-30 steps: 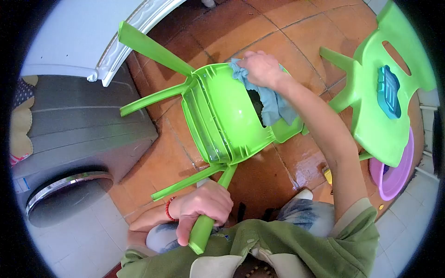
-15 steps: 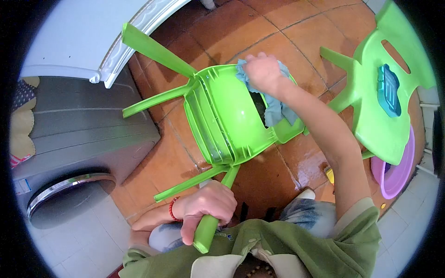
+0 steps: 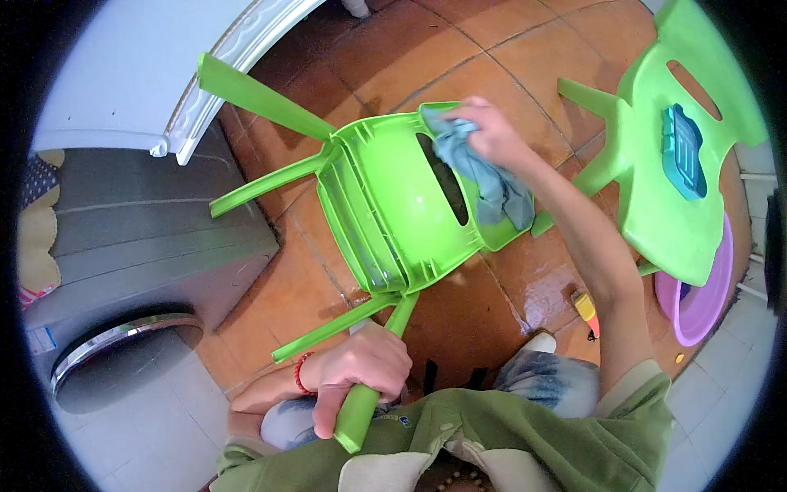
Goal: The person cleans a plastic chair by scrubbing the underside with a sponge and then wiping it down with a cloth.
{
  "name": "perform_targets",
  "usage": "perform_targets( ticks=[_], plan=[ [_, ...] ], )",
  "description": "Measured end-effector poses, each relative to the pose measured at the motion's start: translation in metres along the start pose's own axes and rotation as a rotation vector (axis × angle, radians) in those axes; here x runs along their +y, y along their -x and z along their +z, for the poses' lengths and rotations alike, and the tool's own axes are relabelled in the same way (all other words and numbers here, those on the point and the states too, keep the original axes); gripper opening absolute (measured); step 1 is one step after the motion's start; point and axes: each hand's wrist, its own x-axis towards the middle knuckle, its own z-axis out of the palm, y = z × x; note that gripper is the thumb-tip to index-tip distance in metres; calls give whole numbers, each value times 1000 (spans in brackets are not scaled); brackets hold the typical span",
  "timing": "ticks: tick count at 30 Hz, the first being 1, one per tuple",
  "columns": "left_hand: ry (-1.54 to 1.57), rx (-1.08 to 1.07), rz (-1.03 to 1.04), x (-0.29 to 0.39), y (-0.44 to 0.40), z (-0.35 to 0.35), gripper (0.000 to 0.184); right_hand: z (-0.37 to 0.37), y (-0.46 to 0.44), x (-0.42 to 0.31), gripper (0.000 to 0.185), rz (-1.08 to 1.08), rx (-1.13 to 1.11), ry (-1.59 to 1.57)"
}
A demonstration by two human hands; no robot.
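Note:
A small green plastic chair (image 3: 393,197) lies tipped over on the floor, its legs pointing left and toward me. My left hand (image 3: 365,369), with a red bead bracelet at the wrist, is wrapped round one chair leg near its end. My right hand (image 3: 489,135) grips a blue-grey cloth (image 3: 492,180) at the far edge of the backrest. The cloth hangs down over the backrest, to the right of its dark slot. Some fingertips of the right hand are hidden by the hand itself.
At right stands a second green chair (image 3: 672,238) with a teal soap-box-like tray (image 3: 684,152) on it. Behind it is a purple basin (image 3: 697,316). A yellow-orange object (image 3: 585,310) lies on the wet tiled floor (image 3: 459,328). A grey washing machine (image 3: 156,221) stands at left.
My right hand has lifted slightly and shifted right with the cloth, which now hangs longer and uncovers the slot. My left hand keeps its hold on the leg.

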Motion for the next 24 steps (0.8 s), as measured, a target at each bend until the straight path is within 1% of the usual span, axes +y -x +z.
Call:
perform_targets(
  ticks=[1, 4, 7, 10, 13, 16, 19, 22, 24],
  plan=[
    [6, 4, -2, 0, -1, 0, 85, 6, -8, -8, 41, -106, -29, 11],
    [4, 11, -14, 1, -4, -2, 85, 8, -15, -32, 48, 58, -185, 290],
    [12, 6, -11, 1, -7, -4, 85, 8, -19, -29, 52, 91, -243, 300],
    [25, 5, -11, 1, -8, -2, 85, 4, -25, -42, 53, 121, -306, 448],
    [11, -4, 21, 0, -10, -6, 85, 5, -23, -51, 48, 146, -245, 442],
    [13, 30, 54, -1, -7, 0, 85, 14, -22, -20, 42, 164, -188, 410],
    [11, 23, 47, 0, -6, -2, 85, 12, -16, 10, 36, 616, 76, -67],
    [19, 4, 29, 0, -7, -3, 85, 5, -30, 27, 33, 916, 187, -436],
    [21, -2, 24, 0, -8, -4, 86, 17, -33, 29, 34, 600, 5, -210]
  ],
)
